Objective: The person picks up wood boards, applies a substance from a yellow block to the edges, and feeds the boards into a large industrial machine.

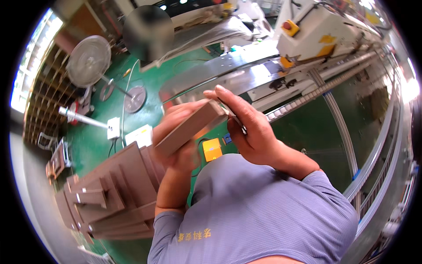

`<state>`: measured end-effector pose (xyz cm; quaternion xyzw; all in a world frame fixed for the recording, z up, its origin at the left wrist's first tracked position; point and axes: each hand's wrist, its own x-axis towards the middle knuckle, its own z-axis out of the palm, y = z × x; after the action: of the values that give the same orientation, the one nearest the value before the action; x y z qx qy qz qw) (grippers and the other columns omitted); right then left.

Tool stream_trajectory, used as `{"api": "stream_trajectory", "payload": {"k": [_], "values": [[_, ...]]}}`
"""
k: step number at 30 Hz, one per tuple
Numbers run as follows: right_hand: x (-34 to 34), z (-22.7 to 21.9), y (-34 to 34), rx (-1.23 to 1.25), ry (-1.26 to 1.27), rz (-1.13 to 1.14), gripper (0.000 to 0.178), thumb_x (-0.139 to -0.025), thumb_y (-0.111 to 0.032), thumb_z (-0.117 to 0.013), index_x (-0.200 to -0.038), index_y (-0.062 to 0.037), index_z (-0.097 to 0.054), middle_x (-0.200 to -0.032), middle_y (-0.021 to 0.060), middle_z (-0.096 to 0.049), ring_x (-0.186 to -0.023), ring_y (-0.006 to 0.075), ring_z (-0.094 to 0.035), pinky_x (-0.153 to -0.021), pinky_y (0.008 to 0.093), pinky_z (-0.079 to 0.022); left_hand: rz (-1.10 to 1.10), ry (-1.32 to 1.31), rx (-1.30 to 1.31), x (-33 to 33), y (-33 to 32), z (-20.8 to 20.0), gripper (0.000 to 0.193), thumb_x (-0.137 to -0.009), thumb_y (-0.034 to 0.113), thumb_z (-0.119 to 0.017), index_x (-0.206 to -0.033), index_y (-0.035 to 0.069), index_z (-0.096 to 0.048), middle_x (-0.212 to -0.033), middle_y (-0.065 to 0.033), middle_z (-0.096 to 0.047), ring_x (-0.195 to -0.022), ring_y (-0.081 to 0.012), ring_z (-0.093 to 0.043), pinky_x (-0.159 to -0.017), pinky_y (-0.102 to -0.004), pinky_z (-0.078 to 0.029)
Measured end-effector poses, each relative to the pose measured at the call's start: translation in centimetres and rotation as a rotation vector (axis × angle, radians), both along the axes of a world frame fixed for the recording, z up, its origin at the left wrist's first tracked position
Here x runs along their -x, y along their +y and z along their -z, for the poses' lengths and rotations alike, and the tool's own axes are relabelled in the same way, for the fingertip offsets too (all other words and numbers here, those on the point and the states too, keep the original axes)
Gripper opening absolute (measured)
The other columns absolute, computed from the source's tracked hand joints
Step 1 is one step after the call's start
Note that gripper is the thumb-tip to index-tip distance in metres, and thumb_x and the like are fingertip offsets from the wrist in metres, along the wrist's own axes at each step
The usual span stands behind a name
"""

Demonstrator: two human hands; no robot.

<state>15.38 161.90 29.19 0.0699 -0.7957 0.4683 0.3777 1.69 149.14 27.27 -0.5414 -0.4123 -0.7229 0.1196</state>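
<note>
A brown board piece (187, 131) is tilted up in front of my chest. My left hand (183, 155) is wrapped around it, its fingers curled over the far side; motion blurs part of this hand. On the right, my right hand (258, 137) is closed around a thin, dark, flat tool with a metallic glint (238, 120). That tool lies along the palm side, close to the board's upper end. Whether it touches the board I cannot tell, and its exact kind is hidden by the fingers.
Brown boards (132, 169) lie stacked at the left. A yellow box (212, 150) sits on the green floor near my body. Ahead stands a metal-topped machine (211, 75) with a red button (287, 26). Metal rails (340, 119) run along the right; a fan (89, 60) stands far left.
</note>
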Motion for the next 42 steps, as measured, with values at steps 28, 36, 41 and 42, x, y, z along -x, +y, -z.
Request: {"api": "stream_trajectory", "payload": {"k": [28, 36, 41, 42], "values": [[-12.3, 7.4, 1.7, 0.214, -0.222, 0.535, 0.077, -0.089, 0.016, -0.053, -0.159, -0.0125, -0.038, -0.101, 0.0228, -0.067, -0.081, 0.0381, -0.069, -0.08, 0.0383, -0.056, 0.257, 0.198, 0.179, -7.9, 10.8, 7.3, 0.03, -0.096, 0.011, -0.067, -0.118, -0.002, -0.051, -0.105, -0.0197, -0.069, -0.094, -0.0323, -0.068, -0.085, -0.0423, -0.056], [-12.4, 9.1, 2.2, 0.162, -0.178, 0.56, 0.076, -0.09, 0.014, -0.053, -0.16, -0.0107, -0.035, -0.103, 0.0211, -0.067, -0.077, 0.0359, -0.067, -0.075, 0.0391, -0.055, 0.256, 0.21, 0.199, -8.0, 11.3, 7.6, 0.028, -0.096, 0.01, -0.066, -0.118, -0.001, -0.051, -0.104, -0.0197, -0.069, -0.094, -0.0327, -0.068, -0.084, -0.0428, -0.056], [-12.7, 8.6, 3.3, 0.257, -0.352, 0.516, 0.073, -0.095, 0.014, -0.05, -0.161, -0.0112, -0.032, -0.134, 0.0198, -0.062, -0.091, 0.0299, -0.07, -0.083, 0.0347, -0.055, 0.247, 0.19, 0.185, -8.2, 12.5, 8.1, 0.029, -0.092, 0.007, -0.072, -0.115, 0.002, -0.055, -0.105, -0.0171, -0.073, -0.088, -0.0312, -0.069, -0.077, -0.0409, -0.056], [-12.9, 8.4, 3.5, 0.293, -0.403, 0.502, 0.072, -0.096, 0.014, -0.049, -0.161, -0.0112, -0.032, -0.142, 0.0198, -0.06, -0.098, 0.0296, -0.071, -0.087, 0.0336, -0.056, 0.245, 0.201, 0.197, -8.3, 12.6, 8.2, 0.028, -0.093, 0.008, -0.072, -0.116, 0.003, -0.055, -0.107, -0.0178, -0.073, -0.088, -0.031, -0.069, -0.078, -0.0411, -0.056]]}}
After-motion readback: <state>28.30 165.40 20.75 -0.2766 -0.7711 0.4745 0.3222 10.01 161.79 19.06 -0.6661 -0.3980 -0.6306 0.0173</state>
